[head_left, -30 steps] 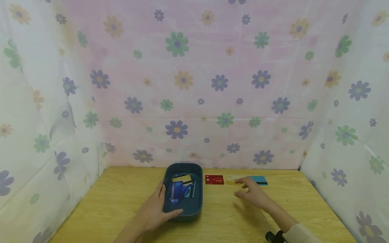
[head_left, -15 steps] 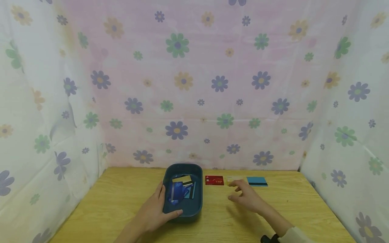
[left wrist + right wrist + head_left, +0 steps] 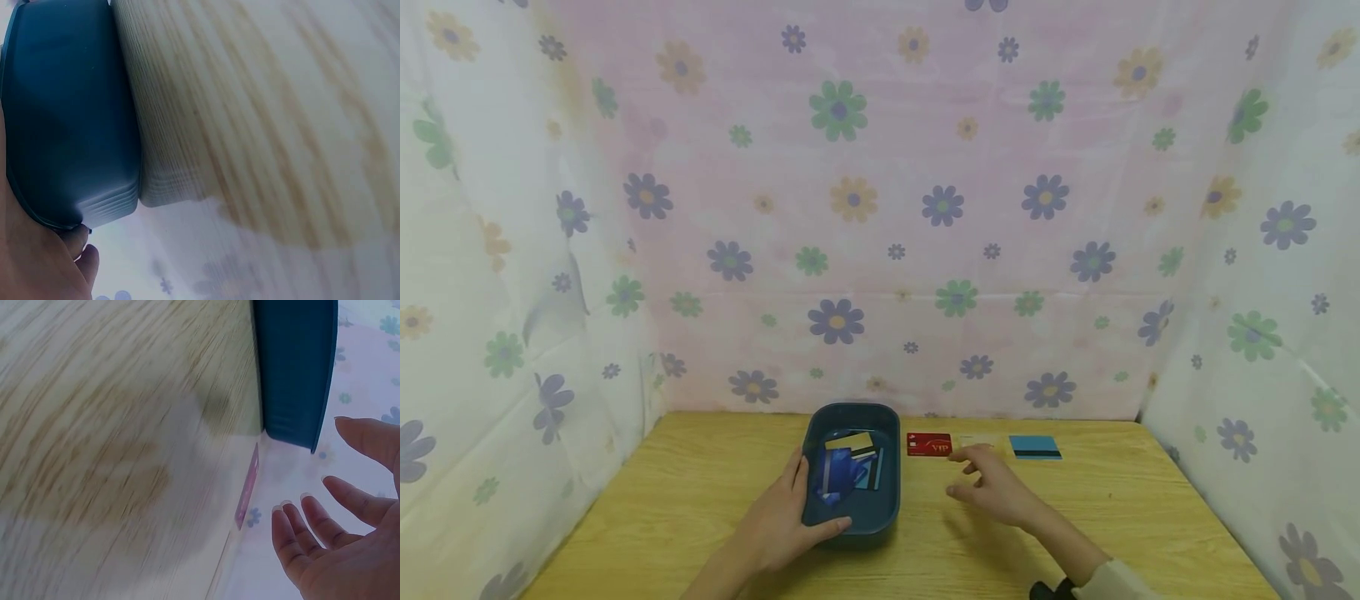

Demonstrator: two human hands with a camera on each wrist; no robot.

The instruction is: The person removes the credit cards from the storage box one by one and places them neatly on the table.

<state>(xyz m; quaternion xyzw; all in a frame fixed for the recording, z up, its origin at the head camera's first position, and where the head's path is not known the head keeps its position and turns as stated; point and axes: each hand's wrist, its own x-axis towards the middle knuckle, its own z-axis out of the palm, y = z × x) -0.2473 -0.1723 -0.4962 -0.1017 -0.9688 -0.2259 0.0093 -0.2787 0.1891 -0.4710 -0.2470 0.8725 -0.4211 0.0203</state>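
My left hand [image 3: 775,521] holds a dark teal plastic box [image 3: 883,512] by its left side, the thumb along the near rim. In the left wrist view, the fingers [image 3: 78,240] bend round the box edge. Inside lie a gold card [image 3: 847,441], a blue card [image 3: 837,468] and other bluish cards, partly overlapping. My right hand [image 3: 996,492] hovers right of the box with loosely bent, separated fingers and holds nothing. Near its fingertips are a red VIP card [image 3: 928,444] and a pale yellow card [image 3: 985,438], the latter partly hidden by the hand.
A light blue card [image 3: 1035,447] with a black stripe lies right of the yellow one, in the same row. The wooden table [image 3: 1112,508] meets a flowered cloth [image 3: 895,208] at its back edge. Similar cloth hangs on both sides.
My right hand has moved left, from over the yellow and light blue cards toward the red card. The light blue card is now uncovered. My left hand and the box have stayed put.
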